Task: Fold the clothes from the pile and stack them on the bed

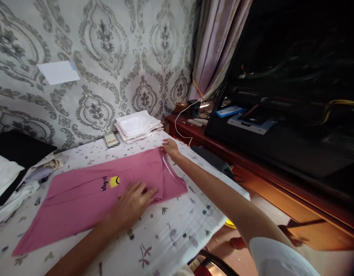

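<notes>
So: left hand [136, 201] on shirt [79, 201]; cables [344, 102] in case [305, 143]

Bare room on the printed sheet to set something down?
Largest free patch: the printed sheet in front of the pink garment, between left forearm and right forearm. A narrower strip runs behind the garment, short of the white stack and blurred item. Crowded: the left end, with heaped clothes, and the garment's far right corner, where the right hand is.

Soft light, dark right edge, left hand [136, 199] seemingly blurred.
</notes>
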Tool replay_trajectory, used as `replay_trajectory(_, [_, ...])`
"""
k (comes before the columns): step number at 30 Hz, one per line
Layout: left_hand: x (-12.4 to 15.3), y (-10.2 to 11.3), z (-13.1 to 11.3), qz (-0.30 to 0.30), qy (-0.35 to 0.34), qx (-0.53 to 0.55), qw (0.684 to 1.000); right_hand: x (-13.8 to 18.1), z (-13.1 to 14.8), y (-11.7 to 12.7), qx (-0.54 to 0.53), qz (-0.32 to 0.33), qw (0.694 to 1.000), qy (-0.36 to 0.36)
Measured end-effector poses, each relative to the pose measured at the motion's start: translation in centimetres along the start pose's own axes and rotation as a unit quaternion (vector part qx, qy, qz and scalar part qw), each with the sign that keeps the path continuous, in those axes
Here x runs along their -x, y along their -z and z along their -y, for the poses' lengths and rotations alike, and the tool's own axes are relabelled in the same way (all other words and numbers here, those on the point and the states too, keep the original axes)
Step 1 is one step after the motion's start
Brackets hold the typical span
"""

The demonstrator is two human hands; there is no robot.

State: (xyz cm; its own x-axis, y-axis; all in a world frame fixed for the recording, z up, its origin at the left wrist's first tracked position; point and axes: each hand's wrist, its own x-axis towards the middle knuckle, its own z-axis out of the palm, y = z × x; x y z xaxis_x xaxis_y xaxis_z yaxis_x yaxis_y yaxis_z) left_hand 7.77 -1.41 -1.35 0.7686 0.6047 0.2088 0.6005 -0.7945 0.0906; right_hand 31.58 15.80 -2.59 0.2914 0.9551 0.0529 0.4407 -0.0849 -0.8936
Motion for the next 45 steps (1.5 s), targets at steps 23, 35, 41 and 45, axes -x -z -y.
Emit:
replay_trajectory(23, [0.7, 0.0, 0.1, -0.023, -0.046, 0.003, 0.999, 2.4, 0.4, 1.1, 0.359, 0.091, 0.908, 0.195])
replay_trajectory(35, [4.1, 3.2, 4.1, -0.102, 0.091, 0.164, 0.977, 10.0, 1.7, 0.3, 0.200, 0.157, 0.896, 0.365])
replay_trajectory(41, [5.8, 2.9, 7.0, -0.101, 0.242, 0.162, 0.951, 12.2, 2.0, 0.6, 0.218, 0.184, 0.891, 0.354])
replay_trajectory(45, [4.8, 2.3, 6.0, -0.082, 0.266, 0.140, 0.950, 10.2, 1.9, -0.7, 0.276, 0.175, 0.890, 0.319])
